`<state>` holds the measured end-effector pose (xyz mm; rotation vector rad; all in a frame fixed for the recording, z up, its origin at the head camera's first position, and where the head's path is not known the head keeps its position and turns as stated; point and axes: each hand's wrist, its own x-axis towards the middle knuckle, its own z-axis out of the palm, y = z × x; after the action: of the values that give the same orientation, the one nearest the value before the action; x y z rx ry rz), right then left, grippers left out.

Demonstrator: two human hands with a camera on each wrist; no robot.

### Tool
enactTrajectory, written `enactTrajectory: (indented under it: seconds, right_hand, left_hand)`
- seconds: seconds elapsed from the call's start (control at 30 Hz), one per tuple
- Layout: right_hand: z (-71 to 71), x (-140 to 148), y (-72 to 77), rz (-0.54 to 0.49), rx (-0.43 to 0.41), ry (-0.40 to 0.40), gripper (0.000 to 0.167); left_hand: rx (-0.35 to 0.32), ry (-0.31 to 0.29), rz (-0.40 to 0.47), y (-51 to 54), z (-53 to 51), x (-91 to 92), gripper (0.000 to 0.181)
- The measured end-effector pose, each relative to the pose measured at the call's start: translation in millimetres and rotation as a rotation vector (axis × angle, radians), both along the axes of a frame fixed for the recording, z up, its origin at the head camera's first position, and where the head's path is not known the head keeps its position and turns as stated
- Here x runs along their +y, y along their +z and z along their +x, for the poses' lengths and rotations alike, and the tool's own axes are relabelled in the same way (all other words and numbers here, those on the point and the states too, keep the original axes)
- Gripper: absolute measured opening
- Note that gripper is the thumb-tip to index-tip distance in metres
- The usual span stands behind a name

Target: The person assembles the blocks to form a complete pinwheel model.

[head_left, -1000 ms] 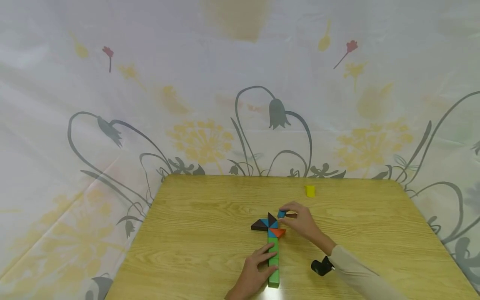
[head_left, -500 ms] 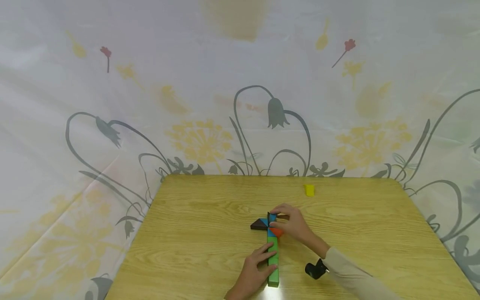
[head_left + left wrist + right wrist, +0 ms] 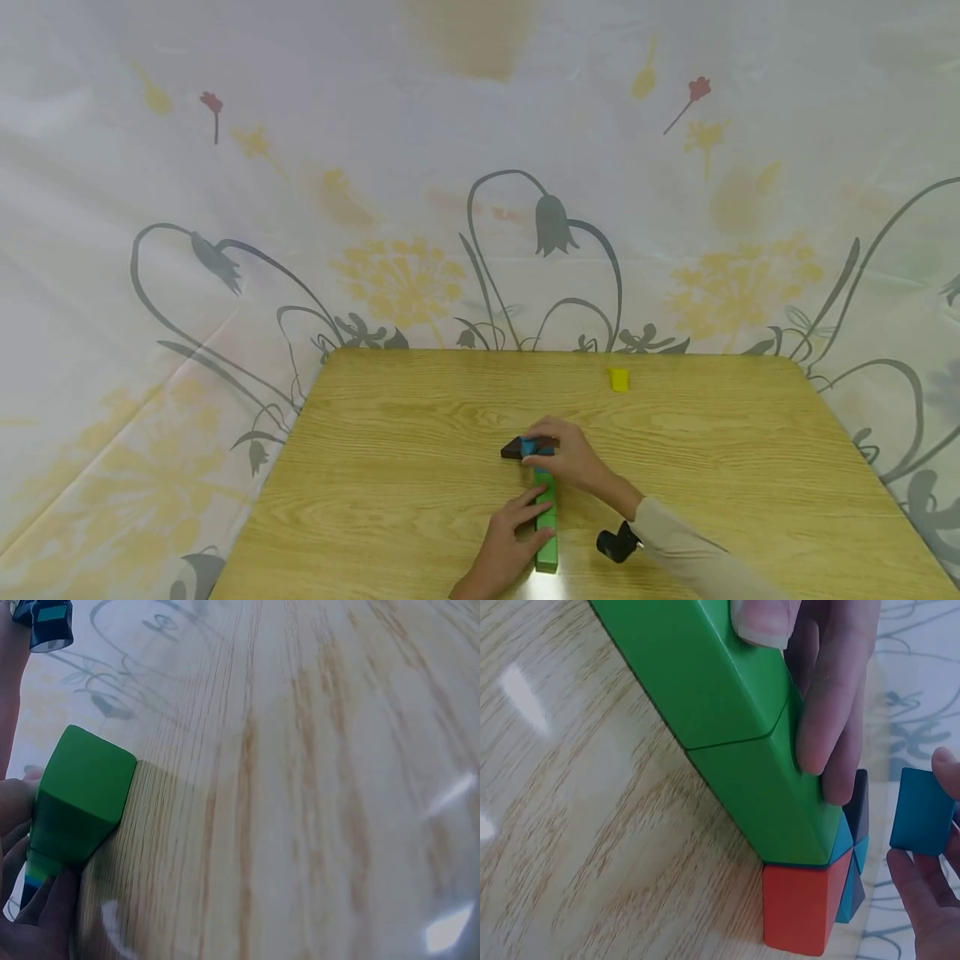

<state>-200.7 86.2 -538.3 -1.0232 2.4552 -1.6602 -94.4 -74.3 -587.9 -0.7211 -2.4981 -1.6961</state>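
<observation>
A row of green blocks (image 3: 547,552) lies lengthwise on the wooden table. My left hand (image 3: 504,546) rests its spread fingers and thumb across it. At the row's far end are triangular blocks in a fan: an orange block (image 3: 799,907), a dark block (image 3: 512,450) and small blue triangles (image 3: 843,838). Above this fan my right hand (image 3: 573,458) pinches a blue block (image 3: 922,812) between thumb and fingers, apart from the others in the right wrist view. In the head view that hand covers much of the fan. The left wrist view shows the green row's near end (image 3: 90,776).
A yellow block (image 3: 619,380) sits near the far edge of the wooden table (image 3: 390,500). A black wrist camera (image 3: 618,543) hangs under the right sleeve. Behind the table is a flower-patterned curtain (image 3: 420,167).
My right hand has moved left with the blue block, from the fan's right side to over it, hiding more of the fan. My left hand has stayed on the green blocks.
</observation>
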Motion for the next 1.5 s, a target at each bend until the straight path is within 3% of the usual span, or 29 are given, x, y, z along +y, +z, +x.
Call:
enactTrajectory:
  seconds: [0.23,0.47,0.7,0.93,1.27,1.33,1.5]
  right_hand:
    - [0.9,-7.6,-1.8,0.064,0.108,-0.009,0.028]
    - [3.3,-14.3,-2.9,0.056,0.016,0.019,0.028]
    - [6.0,-19.3,-4.8,0.091,0.059,0.022,0.028]
    - [7.1,-23.0,-7.6,0.068,0.031,0.067,0.027]
    - [13.7,-26.0,-9.1,0.150,0.075,0.074,0.027]
    - [13.7,-27.2,-10.2,0.159,0.089,0.076,0.028]
    - [16.0,-29.9,-8.1,0.216,0.102,0.067,0.028]
  left_hand:
    - [0.039,0.031,-0.023,-3.9,-0.1,1.4,0.039]
    - [0.020,0.026,-0.030,-1.5,2.2,1.5,0.040]
    - [-0.012,0.017,0.010,4.9,5.7,0.1,0.042]
    - [0.017,0.043,0.020,-0.5,4.6,2.4,0.040]
    - [0.035,0.082,0.007,-7.8,3.8,4.5,0.039]
    - [0.044,0.082,0.008,1.7,6.8,4.4,0.038]
    - [0.062,0.074,0.020,1.5,7.4,4.3,0.038]
